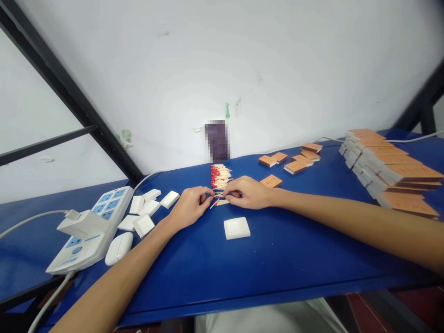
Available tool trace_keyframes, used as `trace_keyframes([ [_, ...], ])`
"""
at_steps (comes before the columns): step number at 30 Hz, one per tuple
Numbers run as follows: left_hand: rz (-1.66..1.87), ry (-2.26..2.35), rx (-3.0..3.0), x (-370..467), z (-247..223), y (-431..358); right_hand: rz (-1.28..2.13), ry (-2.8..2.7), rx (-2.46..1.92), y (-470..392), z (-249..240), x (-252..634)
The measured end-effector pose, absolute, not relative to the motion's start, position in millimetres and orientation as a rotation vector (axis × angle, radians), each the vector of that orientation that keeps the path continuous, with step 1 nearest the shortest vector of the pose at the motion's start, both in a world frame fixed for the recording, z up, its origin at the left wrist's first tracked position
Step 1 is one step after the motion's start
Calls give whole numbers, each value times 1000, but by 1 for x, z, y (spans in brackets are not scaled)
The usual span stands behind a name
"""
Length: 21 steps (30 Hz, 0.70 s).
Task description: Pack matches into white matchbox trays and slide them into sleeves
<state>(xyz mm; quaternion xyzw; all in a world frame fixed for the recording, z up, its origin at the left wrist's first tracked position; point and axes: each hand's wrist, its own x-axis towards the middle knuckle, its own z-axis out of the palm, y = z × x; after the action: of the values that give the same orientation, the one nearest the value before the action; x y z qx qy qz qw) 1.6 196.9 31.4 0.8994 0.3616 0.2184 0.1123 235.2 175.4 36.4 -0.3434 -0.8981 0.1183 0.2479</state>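
Observation:
A pile of red-tipped matches [219, 176] lies in the middle of the blue table, heads mostly to the left. At its near end, my left hand [191, 206] pinches matches by their head side, thumb and forefinger close together. From the other side my right hand [248, 192] has its fingers closed on the stick ends. A few loose matches lie under and between my fingertips, partly hidden. Just in front of my hands sits a white matchbox tray [237, 228]. One orange matchbox [271, 181] lies behind my right wrist.
Several white matchbox trays [150, 208] lie at left, beside a power strip [114, 203] with a plugged-in charger [83, 224] and a white earphone case [119, 248]. Orange matchboxes [295, 167] lie scattered at back right. A tall matchbox stack [398, 169] stands at far right.

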Motion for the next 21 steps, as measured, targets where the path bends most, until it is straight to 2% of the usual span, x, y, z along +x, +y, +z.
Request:
trace_keyframes([
  [21,572,998,2705,0,33,198,310,-2561,-901,177,34,235],
])
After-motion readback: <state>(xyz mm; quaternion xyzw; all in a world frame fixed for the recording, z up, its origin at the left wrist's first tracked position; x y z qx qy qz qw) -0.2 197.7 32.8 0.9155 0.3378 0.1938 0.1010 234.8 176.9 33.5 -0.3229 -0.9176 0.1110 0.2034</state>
